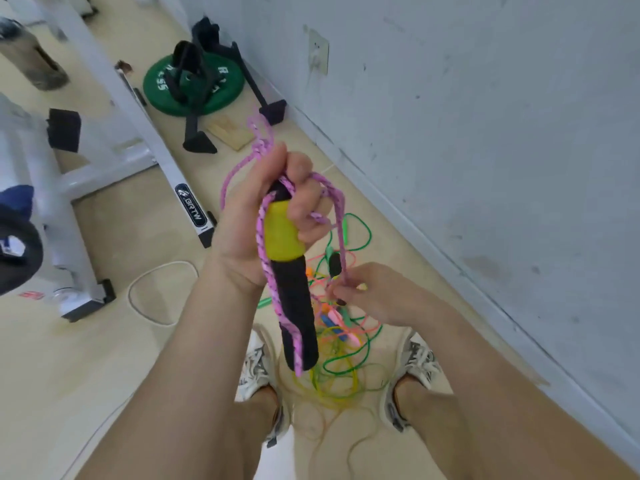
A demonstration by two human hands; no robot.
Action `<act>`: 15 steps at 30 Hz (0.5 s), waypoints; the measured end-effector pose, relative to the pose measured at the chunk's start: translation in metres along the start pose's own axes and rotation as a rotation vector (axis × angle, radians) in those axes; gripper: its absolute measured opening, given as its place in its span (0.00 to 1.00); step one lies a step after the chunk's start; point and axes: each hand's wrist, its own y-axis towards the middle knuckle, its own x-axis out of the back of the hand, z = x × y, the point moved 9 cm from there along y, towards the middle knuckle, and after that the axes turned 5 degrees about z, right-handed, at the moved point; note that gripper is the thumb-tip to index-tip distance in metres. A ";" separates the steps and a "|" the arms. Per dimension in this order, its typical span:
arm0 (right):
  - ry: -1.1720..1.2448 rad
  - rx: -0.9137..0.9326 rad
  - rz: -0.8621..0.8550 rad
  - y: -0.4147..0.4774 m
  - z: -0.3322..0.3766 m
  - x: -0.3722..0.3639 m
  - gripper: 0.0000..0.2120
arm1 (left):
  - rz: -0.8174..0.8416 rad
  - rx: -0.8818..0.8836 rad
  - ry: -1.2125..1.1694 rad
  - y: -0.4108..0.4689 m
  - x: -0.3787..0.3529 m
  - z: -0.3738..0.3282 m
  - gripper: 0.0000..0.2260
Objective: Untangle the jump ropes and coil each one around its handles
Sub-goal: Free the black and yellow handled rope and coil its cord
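My left hand (263, 216) grips the black and yellow foam handle (291, 271) of a jump rope, held upright in front of me. The pink braided rope (263, 251) runs along the handle and loops out above my fist. One strand of it arcs down to my right hand (367, 292), which pinches it lower and to the right. On the floor between my shoes lies a tangle of green, orange and yellow ropes (343, 355) with small coloured handles mixed in.
A grey wall (485, 133) runs along the right. A green weight plate (194, 84) with black stands sits at the back. A white metal frame (145, 133) crosses the left side, and a white cord (152, 289) loops on the floor beside it.
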 end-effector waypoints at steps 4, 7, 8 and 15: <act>0.006 -0.033 -0.279 -0.001 -0.026 0.047 0.09 | -0.057 -0.102 -0.087 -0.012 0.024 -0.030 0.16; -0.033 -0.076 -0.569 -0.014 -0.033 0.089 0.11 | -0.231 -0.119 0.002 -0.015 0.048 -0.039 0.11; 0.114 -0.110 -0.640 -0.018 -0.040 0.097 0.12 | -0.330 -0.081 0.063 -0.015 0.058 -0.036 0.09; 1.340 -0.310 -0.338 -0.005 -0.056 0.047 0.09 | -0.748 0.919 1.564 -0.052 0.157 0.022 0.17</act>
